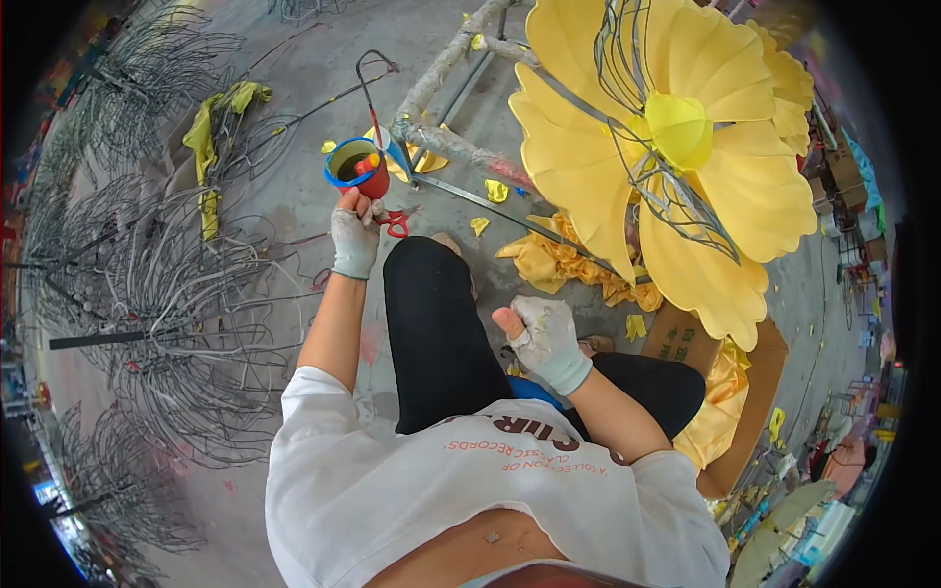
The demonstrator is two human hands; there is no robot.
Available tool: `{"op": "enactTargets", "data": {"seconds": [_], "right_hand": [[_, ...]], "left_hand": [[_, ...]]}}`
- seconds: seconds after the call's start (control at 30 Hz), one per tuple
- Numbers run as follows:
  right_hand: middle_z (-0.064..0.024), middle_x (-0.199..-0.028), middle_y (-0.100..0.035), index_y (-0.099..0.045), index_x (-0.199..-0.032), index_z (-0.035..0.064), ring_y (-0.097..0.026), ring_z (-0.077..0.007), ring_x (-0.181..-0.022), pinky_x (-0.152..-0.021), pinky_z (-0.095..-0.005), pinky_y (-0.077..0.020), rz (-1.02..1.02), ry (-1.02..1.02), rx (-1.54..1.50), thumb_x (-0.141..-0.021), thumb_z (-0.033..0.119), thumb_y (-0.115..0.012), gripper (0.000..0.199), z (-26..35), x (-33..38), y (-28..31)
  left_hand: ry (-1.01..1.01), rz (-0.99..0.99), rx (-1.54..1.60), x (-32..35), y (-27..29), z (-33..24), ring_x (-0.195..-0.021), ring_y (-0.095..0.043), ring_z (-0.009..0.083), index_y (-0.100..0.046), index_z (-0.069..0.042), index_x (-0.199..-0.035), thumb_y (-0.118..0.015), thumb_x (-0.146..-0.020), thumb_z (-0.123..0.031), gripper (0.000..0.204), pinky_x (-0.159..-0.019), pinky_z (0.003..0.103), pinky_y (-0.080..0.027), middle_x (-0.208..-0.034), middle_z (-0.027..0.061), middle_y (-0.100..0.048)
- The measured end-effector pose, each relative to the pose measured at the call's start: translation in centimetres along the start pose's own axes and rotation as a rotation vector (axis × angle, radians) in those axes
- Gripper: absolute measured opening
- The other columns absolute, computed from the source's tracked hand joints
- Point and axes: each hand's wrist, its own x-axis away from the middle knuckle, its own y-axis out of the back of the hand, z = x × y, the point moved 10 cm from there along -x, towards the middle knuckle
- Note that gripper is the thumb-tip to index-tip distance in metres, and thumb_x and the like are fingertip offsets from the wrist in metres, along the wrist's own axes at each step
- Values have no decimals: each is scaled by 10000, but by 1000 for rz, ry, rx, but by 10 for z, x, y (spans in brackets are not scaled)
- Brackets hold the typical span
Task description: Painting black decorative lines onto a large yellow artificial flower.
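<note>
Fingers [365, 206] of your gloved left hand [354, 238] are curling around the red cup [360, 167] far left on the floor, beside red scissors [395, 224]; your right hand [545, 338] is resting near your knee, fingers folded inward, thumb out, below the yellow flower [676, 147].

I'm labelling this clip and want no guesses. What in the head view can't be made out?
- Contents of the red cup: too small, and the left hand covers its base.
- Right hand palm: turned away, so any grip is unclear.
- Red scissors: partly behind the left hand.
</note>
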Motion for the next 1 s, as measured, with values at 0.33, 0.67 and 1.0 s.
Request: {"op": "enactTargets", "data": {"seconds": [0.33,0.67,1.0], "right_hand": [[-51,-742,-568,-555,-1094,67,-543,-243,-596,-568,-286,-445,-48,-433,-185,-860,181,-630,270,-83,65,-25],[-62,-940,-586,-499,-1193,105,-603,-245,-744,-634,-299,-486,64,-477,141,-833,189,-614,387,-115,101,-8],[-80,-972,-585,-501,-1173,90,-609,-267,-780,-631,-334,-491,83,-399,235,-838,210,-616,374,-133,110,-13]], "left_hand": [[230,-278,-74,-92,131,158,-485,-399,118,-438,-154,-649,-479,-900,-163,254,-534,242,-368,-545,-31,-388],[424,-162,-374,-128,231,273,-587,-499,151,-521,-96,-749,-486,-871,-114,128,-590,254,-427,-661,22,-524],[306,-268,-846,-147,256,264,-641,-547,168,-588,-40,-924,-485,-815,-37,150,-605,266,-462,-770,56,-609]]}}
